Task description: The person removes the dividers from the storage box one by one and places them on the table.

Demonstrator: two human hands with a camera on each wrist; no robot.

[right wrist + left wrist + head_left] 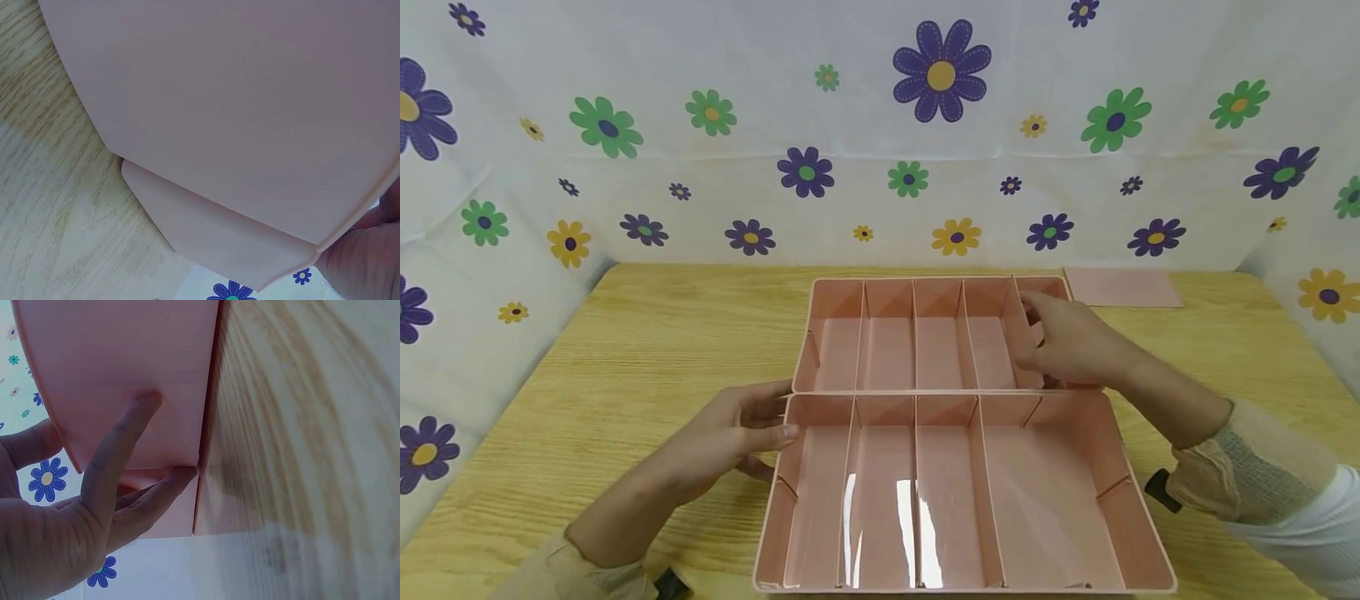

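Two pink divided trays stand end to end on the table: a far tray (891, 392) and a near tray (962, 591). My left hand (722, 437) touches their left sides where they meet, its fingers extended. In the left wrist view, the left hand's fingertips (150, 400) press against the outer pink wall. Reaching into the far tray's right end, my right hand (1071, 342) pinches the rightmost divider (1017, 325), which stands upright across the tray. In the right wrist view, the near tray's outer wall (225, 125) covers most of my right hand.
A loose flat pink panel (1123, 287) lies at the back right of the wooden table (662, 350). Behind and beside the table hangs a white flowered cloth (850, 125). Thin upright dividers (915, 492) split the near tray lengthwise.
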